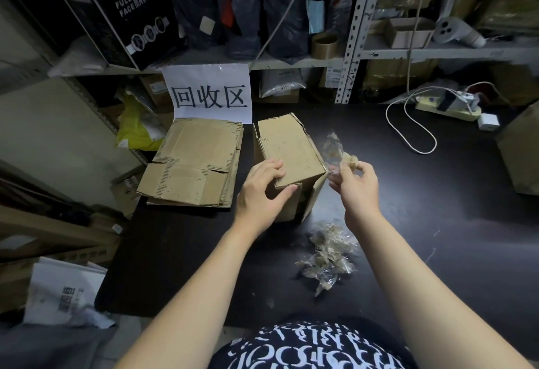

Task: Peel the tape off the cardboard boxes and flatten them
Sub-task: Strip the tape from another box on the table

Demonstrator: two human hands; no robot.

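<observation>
Upright brown box [287,150], clear tape [335,150] half-peeled

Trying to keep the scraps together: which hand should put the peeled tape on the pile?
The right hand. Its fingers pinch the tape strip, and the scrap pile lies on the table nearer the person on that side. The left hand grips the box.

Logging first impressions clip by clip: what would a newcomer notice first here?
Centre: the left hand grips the near edge of a cardboard box on the dark table, while the right hand pinches a crumpled strip of clear tape beside its right corner. Behind left, a white sign with large black characters hangs above a stack of flattened cardboard; a heap of peeled tape lies in front of the box.
</observation>
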